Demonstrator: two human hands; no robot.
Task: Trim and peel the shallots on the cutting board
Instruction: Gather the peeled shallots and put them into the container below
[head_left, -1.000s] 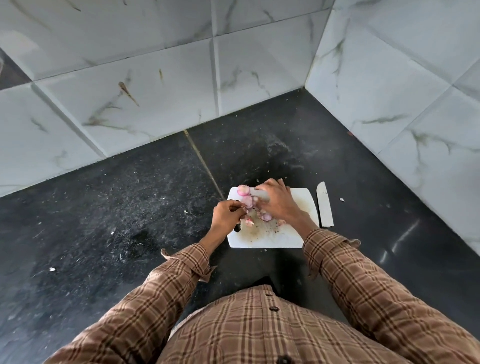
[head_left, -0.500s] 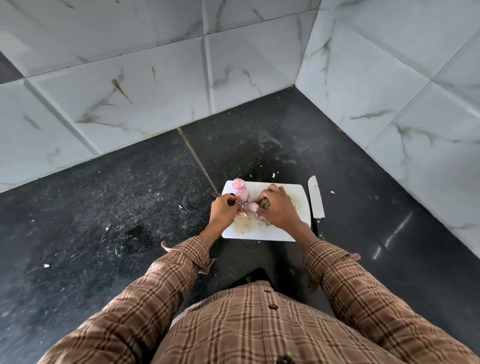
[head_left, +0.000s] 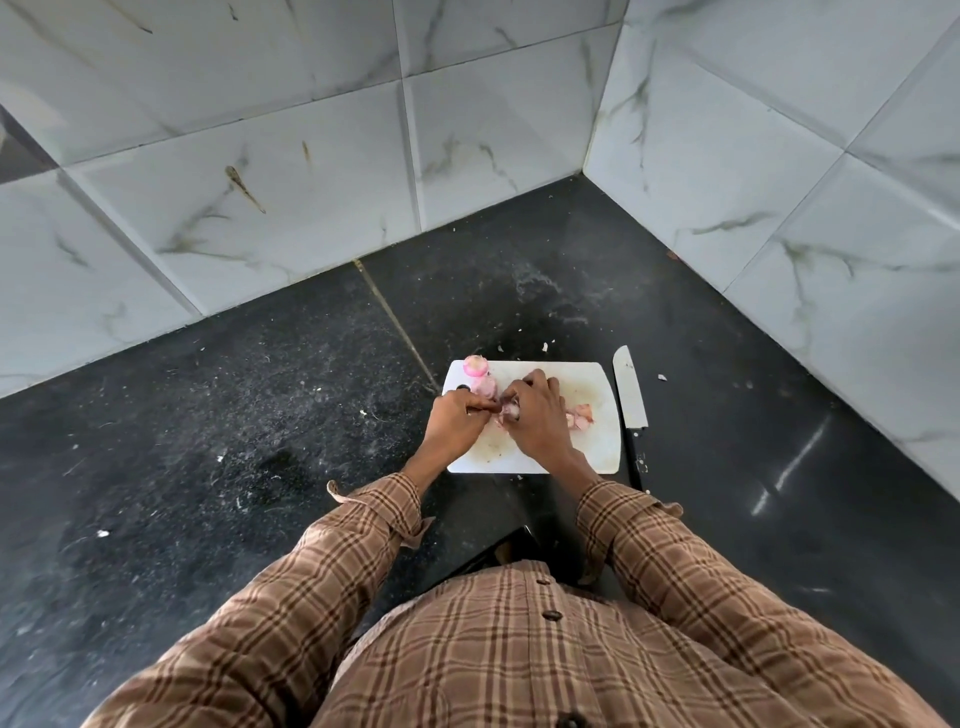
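Shallot (head_left: 510, 412) between the hands mostly hidden by right hand (head_left: 537, 421) fingers, left hand (head_left: 457, 423) grip unclear, board (head_left: 597, 447) middle covered, knife (head_left: 629, 389) handle lost against dark counter.

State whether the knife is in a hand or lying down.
Lying down: the knife rests flat on the counter beside the cutting board, untouched.

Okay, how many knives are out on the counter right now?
1. A single steel-bladed knife with a dark handle lies flat on the black counter, just right of the white cutting board, untouched by either hand. None appears hidden.
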